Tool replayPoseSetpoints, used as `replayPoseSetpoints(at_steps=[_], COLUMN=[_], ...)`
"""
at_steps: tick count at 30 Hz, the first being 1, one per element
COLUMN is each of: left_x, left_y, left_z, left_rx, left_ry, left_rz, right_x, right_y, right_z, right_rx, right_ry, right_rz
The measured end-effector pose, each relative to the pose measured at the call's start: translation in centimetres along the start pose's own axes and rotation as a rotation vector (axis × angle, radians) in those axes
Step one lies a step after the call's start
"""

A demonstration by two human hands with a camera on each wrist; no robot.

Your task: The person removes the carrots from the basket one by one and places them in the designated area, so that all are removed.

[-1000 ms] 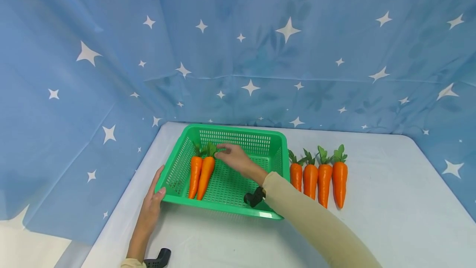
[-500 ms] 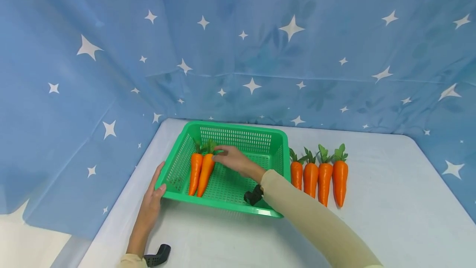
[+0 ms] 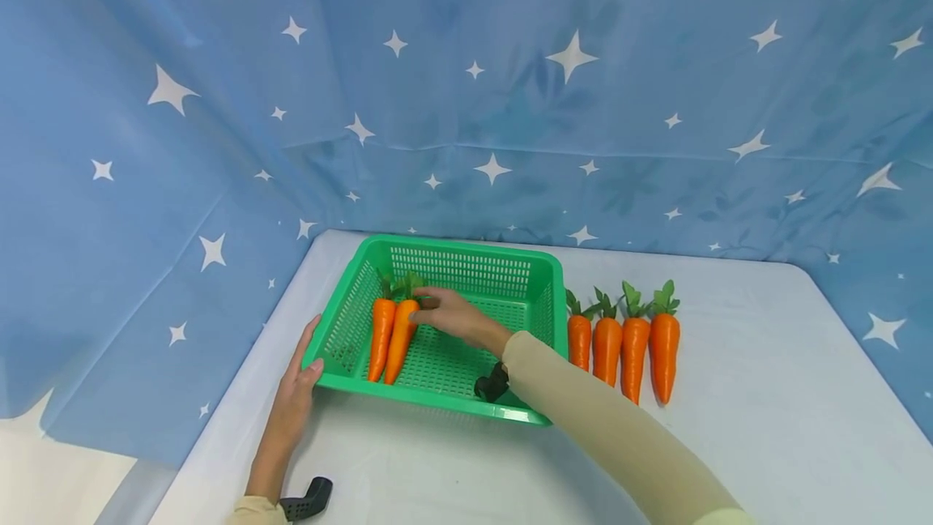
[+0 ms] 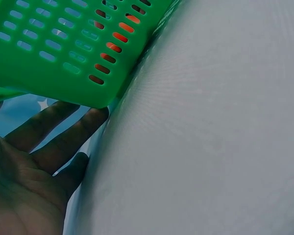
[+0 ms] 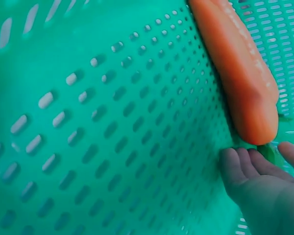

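A green perforated basket stands on the white table. Inside, two orange carrots with green leaves lie side by side near its left wall. My right hand reaches into the basket by the leafy top of the right-hand carrot. In the right wrist view its fingers are bent beside that carrot's blunt end, not wrapped round it; contact is hard to tell. My left hand rests against the basket's front left corner. The left wrist view shows its fingers straight and spread at the basket's lower edge.
Several more leafy carrots lie in a row right of the basket; the sleeve crosses the basket's right rim. A black wrist camera sits at my left wrist. A blue star-patterned cloth hangs behind and left.
My right hand has moved a little left and down, closer to the top of the right-hand carrot in the basket. The left hand stays at the basket corner.
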State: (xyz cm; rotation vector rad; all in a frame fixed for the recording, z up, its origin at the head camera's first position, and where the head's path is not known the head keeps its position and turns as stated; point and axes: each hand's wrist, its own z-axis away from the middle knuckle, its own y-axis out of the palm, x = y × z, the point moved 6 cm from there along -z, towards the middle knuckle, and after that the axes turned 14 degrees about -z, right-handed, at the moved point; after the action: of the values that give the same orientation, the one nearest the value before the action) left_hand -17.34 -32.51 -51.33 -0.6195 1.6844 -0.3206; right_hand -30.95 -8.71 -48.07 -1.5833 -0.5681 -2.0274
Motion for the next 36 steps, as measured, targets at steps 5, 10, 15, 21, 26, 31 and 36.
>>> replayPoseSetpoints(at_steps=[5, 10, 15, 21, 26, 31, 36], left_x=[-0.2, -0.4, -0.2, 0.1, -0.1, -0.1, 0.0], left_y=[0.0, -0.2, -0.2, 0.0, 0.1, 0.1, 0.1], left_z=[0.0, 0.0, 0.2, 0.2, 0.3, 0.2, 0.3], left_rx=[-0.002, -0.006, 0.005, 0.014, 0.015, 0.006, 0.004], left_ry=[0.005, 0.012, -0.007, -0.029, -0.024, -0.016, -0.020], left_rz=[-0.006, -0.002, 0.014, 0.013, 0.014, 0.004, -0.003], right_x=[-0.3, -0.4, -0.7, -0.9, -0.9, -1.0, -1.1], right_y=[0.1, 0.5, 0.8, 1.0, 1.2, 1.3, 1.5], right_z=[-0.4, -0.9, -1.3, -1.4, -1.5, -1.8, -1.9], right_rx=[-0.017, -0.026, -0.030, -0.046, -0.056, -0.073, -0.089], right_ry=[0.003, -0.013, -0.025, -0.033, -0.036, -0.045, -0.058], right_rz=[-0.040, -0.059, -0.058, -0.061, -0.048, -0.003, 0.030])
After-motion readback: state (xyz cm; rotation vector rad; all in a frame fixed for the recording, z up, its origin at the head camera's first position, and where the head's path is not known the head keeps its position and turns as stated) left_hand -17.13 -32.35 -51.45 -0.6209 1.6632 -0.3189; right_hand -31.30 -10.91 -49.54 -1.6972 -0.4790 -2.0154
